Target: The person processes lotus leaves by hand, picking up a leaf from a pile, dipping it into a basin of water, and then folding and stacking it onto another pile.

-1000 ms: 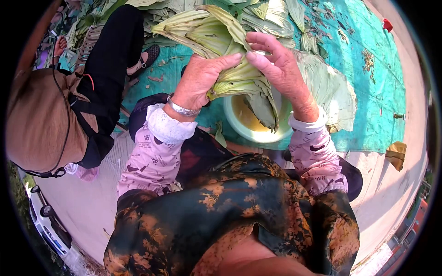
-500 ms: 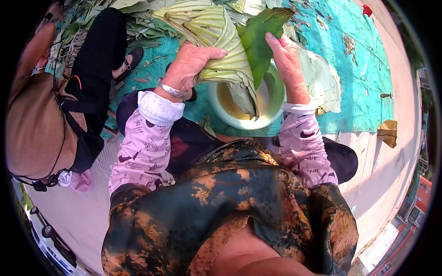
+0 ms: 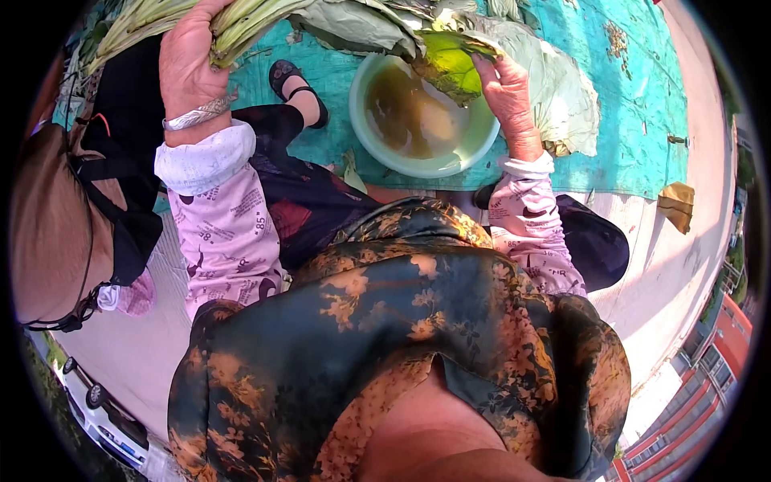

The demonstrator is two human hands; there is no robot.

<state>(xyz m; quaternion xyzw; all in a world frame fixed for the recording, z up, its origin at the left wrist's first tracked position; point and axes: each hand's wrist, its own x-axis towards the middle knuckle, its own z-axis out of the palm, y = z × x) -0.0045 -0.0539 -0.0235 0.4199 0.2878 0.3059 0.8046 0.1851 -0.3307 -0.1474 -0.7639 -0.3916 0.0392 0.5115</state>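
Observation:
My left hand (image 3: 191, 64), with a silver bracelet at the wrist, is closed around a bundle of large pale-green leaves (image 3: 257, 22) at the top left. The bundle's stalky end points left, and its broad leaf ends stretch right toward the basin. A yellow-green leaf (image 3: 448, 66) with a dark, ragged edge is pinched between my right thumb and fingers. That leaf hangs over the far side of the basin. My right hand (image 3: 509, 90) is just beyond the basin's right rim. Brownish liquid fills part of the pale green basin (image 3: 363, 135).
Large grey-green leaves (image 3: 562, 88) lie right of the basin on a turquoise tarp (image 3: 634, 153). A brown scrap (image 3: 676, 206) sits at the tarp's right edge. Another person (image 3: 60, 233) sits close on my left, near a dark shoe (image 3: 283, 79).
My left hand has swung left and away with the leaf bundle, which is now stretched sideways. My right hand still pinches a leaf. The basin's liquid is more exposed.

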